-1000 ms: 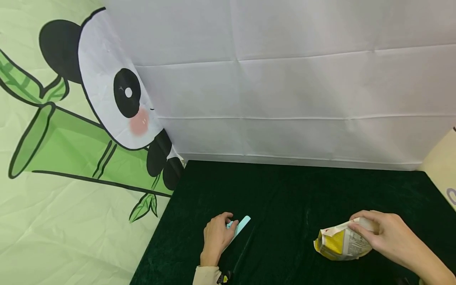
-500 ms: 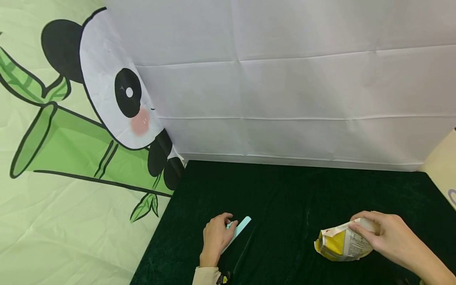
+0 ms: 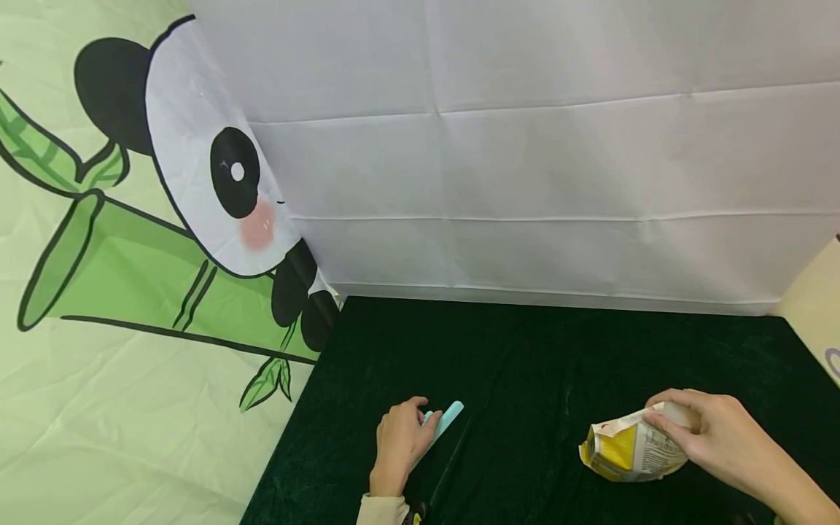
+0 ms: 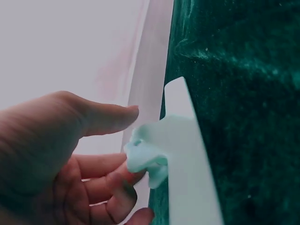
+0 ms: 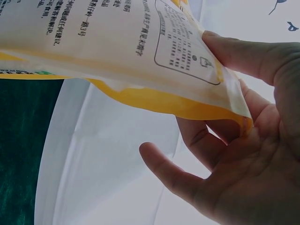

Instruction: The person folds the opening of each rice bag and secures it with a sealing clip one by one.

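Note:
My left hand (image 3: 402,441) holds a pale blue bag clip (image 3: 451,414), a long flat strip that slants up to the right. In the left wrist view the clip (image 4: 187,164) shows a small moulded shape on its side, beside the thumb and curled fingers; the exact finger contact is partly hidden. At the right, my right hand (image 3: 725,437) pinches the upper corner of a yellow and white food bag (image 3: 646,452). The right wrist view shows printed text on this bag (image 5: 117,51), with the thumb on its face and some fingers behind; one finger stands apart from it.
A dark green cloth (image 3: 512,357) covers the table. Behind it hangs a creased white sheet (image 3: 525,168). On the left is a light green sheet with a panda and bamboo print (image 3: 144,255); a cream panel (image 3: 814,306) stands at the right edge.
My left hand has shifted slightly down and to the right, and the clip in it has tilted a little. My right hand and the bag stay almost still.

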### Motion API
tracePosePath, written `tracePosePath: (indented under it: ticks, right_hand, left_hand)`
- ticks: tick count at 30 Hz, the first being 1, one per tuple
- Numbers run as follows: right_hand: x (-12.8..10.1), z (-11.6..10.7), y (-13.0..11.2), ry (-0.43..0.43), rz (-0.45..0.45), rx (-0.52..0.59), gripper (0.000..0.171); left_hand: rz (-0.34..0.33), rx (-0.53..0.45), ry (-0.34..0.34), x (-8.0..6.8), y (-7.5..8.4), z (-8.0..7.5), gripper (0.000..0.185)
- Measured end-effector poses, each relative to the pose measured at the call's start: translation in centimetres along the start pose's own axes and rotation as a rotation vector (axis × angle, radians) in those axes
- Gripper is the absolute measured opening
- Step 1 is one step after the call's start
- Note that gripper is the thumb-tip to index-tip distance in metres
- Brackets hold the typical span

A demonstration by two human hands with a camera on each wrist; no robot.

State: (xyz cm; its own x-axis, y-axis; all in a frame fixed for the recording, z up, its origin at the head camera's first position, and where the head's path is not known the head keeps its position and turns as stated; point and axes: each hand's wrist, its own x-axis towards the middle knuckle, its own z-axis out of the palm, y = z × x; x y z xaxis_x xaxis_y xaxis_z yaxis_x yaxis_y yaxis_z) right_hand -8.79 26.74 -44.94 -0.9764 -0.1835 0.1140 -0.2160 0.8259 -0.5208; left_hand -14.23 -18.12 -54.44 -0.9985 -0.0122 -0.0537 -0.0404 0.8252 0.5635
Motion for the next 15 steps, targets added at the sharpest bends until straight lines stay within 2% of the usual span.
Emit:
tracePosePath:
  ticks: [3, 6, 10, 15]
  right_hand:
    - [0.01, 0.01, -0.01, 0.002, -0.005, 0.001, 0.010]
    - [0.06, 0.00, -0.02, 0.002, -0.006, -0.001, 0.010]
    - [0.17, -0.06, 0.00, 0.001, -0.006, -0.004, 0.009]
    - [0.28, -0.09, 0.05, 0.001, -0.015, -0.005, 0.010]
  left_hand:
    - [-0.026, -0.004, -0.018, -0.19, 0.21, -0.10, 0.047]
    - [-0.036, -0.006, -0.032, -0.31, 0.32, -0.23, 0.041]
    - [-0.021, 0.011, -0.043, -0.44, 0.40, -0.35, 0.030]
    - [-0.007, 0.056, -0.060, -0.57, 0.51, -0.53, 0.025]
